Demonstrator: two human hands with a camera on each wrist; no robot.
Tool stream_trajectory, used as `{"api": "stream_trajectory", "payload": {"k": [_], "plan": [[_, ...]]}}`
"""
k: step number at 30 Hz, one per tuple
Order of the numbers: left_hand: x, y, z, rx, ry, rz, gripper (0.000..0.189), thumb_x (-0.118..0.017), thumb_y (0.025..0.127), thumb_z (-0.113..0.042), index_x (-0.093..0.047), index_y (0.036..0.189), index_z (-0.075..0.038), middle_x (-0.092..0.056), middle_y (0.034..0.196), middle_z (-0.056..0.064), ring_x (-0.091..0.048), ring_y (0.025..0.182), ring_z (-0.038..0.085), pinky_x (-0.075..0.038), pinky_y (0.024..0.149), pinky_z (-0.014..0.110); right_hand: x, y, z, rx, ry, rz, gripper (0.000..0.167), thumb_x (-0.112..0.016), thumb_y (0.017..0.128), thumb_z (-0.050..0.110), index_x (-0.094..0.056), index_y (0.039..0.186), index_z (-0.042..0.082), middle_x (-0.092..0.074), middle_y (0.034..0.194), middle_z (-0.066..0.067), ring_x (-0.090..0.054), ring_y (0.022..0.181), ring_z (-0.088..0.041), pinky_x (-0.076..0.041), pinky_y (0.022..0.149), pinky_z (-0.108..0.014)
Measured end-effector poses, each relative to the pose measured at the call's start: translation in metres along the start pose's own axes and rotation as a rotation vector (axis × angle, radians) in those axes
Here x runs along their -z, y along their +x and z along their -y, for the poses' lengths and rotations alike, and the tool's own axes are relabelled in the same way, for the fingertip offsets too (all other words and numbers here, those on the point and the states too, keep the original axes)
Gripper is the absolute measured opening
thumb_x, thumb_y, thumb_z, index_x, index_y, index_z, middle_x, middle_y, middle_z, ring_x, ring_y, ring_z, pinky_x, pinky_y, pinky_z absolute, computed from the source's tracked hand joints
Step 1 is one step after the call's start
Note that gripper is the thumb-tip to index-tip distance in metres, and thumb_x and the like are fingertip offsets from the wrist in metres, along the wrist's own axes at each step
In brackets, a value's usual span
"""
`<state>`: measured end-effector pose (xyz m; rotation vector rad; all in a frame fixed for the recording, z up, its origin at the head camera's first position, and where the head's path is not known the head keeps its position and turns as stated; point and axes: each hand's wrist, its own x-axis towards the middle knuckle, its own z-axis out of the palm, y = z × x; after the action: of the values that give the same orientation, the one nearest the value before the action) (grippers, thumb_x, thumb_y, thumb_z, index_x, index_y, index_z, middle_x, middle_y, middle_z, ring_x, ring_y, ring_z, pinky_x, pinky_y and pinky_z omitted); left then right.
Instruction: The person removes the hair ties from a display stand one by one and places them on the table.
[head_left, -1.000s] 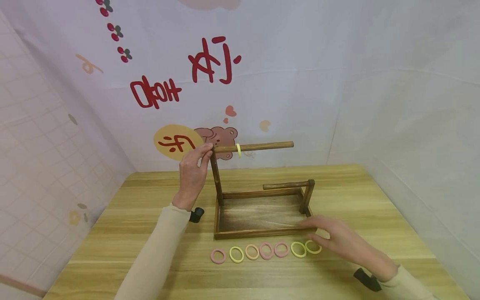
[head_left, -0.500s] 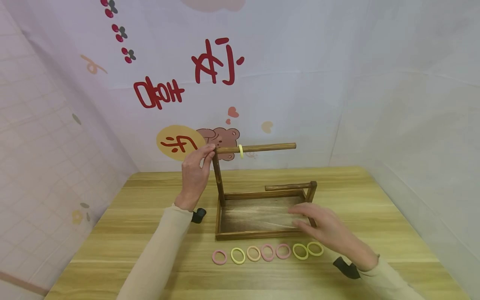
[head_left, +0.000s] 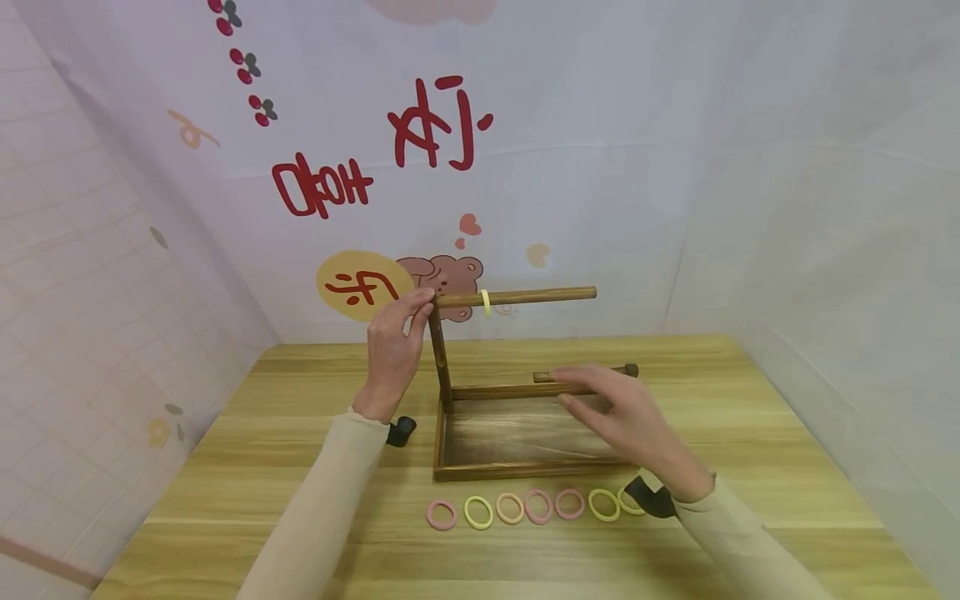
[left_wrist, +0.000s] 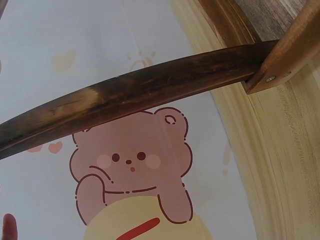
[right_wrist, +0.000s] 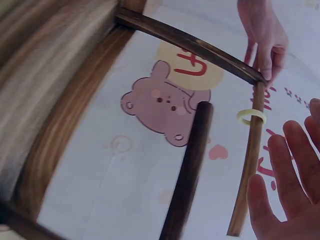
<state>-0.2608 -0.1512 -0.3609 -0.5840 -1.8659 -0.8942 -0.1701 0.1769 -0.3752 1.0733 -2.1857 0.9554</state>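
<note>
A brown wooden stand has a shallow tray base, a tall left post with a long upper rod, and a shorter lower rod on the right. One pale yellow ring hangs on the upper rod, left of its middle. My left hand pinches the top corner where the tall post meets that rod. Over the tray's right part, my right hand is held with fingers extended and nothing between them. It hides much of the lower rod in the head view; the right wrist view shows its spread fingers.
Along the tray's front lies a row of several rings: a pink ring, a yellow ring, an orange ring and others. The right wrist's black strap partly covers the last one. A printed cloth wall stands behind the table.
My right hand has moved up and left, from near the rightmost rings to in front of the lower rod. My left hand keeps its pinch on the corner. The view has shifted slightly.
</note>
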Motion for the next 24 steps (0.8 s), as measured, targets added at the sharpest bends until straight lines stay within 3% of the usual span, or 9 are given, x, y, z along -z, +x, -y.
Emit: {"api": "stream_trajectory", "payload": {"k": [12,24], "plan": [[-0.001,0.0,0.0,-0.011,-0.001,-0.013,0.022,-0.075,0.094,-0.005,-0.076,0.116,0.001,-0.076,0.115,0.014,-0.074,0.1,0.034,-0.057,0.091,0.052,-0.014,0.037,0.001,0.057,0.087,-0.073,0.047,-0.08,0.084,-0.008,-0.072,0.127,0.009,-0.072,0.129,-0.007,-0.068,0.12,-0.024,-0.048,0.106,-0.025],[0.0,0.0,-0.001,0.002,0.003,0.005,0.022,-0.071,0.097,-0.007,-0.076,0.117,0.0,-0.076,0.116,0.014,-0.074,0.103,0.034,-0.056,0.093,0.051,-0.026,0.066,-0.006,0.099,0.046,-0.123,0.046,-0.081,0.088,-0.001,-0.07,0.13,0.01,-0.069,0.135,-0.007,-0.064,0.126,-0.025,-0.047,0.11,-0.034]]}}
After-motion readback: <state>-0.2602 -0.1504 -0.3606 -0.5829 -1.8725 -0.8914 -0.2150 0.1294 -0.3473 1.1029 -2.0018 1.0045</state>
